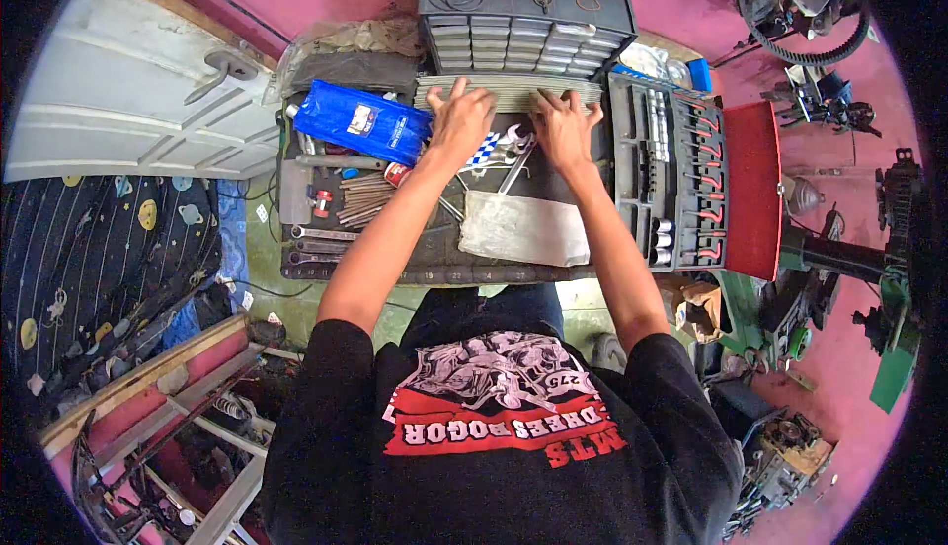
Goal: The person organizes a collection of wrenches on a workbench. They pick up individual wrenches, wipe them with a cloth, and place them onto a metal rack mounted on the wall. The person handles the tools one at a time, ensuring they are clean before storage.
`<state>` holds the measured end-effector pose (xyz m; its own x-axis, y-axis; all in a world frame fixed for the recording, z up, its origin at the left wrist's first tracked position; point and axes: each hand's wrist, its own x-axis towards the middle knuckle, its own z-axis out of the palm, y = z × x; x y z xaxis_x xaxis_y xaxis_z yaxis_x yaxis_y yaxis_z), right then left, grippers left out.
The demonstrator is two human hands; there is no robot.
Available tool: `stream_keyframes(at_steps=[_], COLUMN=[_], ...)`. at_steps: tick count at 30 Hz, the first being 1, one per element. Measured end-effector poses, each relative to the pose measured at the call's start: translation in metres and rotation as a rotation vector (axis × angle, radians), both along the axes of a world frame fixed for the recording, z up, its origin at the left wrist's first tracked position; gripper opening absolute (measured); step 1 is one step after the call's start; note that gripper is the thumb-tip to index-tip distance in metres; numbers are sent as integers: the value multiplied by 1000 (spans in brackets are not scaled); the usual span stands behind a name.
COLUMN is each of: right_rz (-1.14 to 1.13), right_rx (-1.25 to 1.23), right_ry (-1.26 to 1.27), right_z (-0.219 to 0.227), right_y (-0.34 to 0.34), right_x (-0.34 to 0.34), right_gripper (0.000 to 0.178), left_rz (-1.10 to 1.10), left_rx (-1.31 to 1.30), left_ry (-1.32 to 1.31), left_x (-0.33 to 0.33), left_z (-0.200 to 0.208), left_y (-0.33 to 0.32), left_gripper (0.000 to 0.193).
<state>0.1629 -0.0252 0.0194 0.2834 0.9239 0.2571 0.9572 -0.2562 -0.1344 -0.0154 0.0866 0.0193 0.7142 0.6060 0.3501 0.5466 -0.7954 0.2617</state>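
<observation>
A bundle of long, thin grey rods (512,94) lies across the workbench, against the foot of a grey drawer cabinet (528,0). At its left part, my left hand (462,118) has its fingers bent over the rods. Toward the other end my right hand (565,128) grips them in the same way, its thumb side facing inward. Between my forearms lie a steel wrench (515,168), a blue-and-white checkered piece (483,153) and a whitish, worn flat packet (523,229). A blue plastic package (360,120) is beside my left wrist.
Brownish rods (366,197), several wrenches (324,246) and a small red-and-silver part (322,202) are at the bench's left. An open socket tool case (671,175) with a red lid (754,190) stands right. A white door (138,81) borders the left; a green-and-black machine (894,278) is far right.
</observation>
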Motion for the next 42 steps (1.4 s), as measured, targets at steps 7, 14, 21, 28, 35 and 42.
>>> stream_keyframes(at_steps=[7, 14, 21, 28, 35, 42], right_rz=[67, 86, 211, 303, 359, 349], right_rx=[-140, -95, -12, -1, 30, -26], right_ry=[-68, -85, -111, -172, -176, -140], right_z=[-14, -15, -21, -19, -19, -17], right_y=[9, 15, 21, 27, 25, 32], right_x=[10, 12, 19, 22, 24, 29], right_gripper=[42, 41, 26, 18, 15, 18], left_rz=[55, 48, -34, -48, -24, -44], left_rx=[40, 61, 140, 134, 105, 103], left_ry=[142, 192, 125, 117, 90, 169], left_x=[25, 31, 29, 33, 32, 34], left_z=[-19, -25, -29, -25, -22, -19], left_y=[-3, -1, 0, 2, 5, 2], left_gripper=[29, 21, 16, 15, 15, 17])
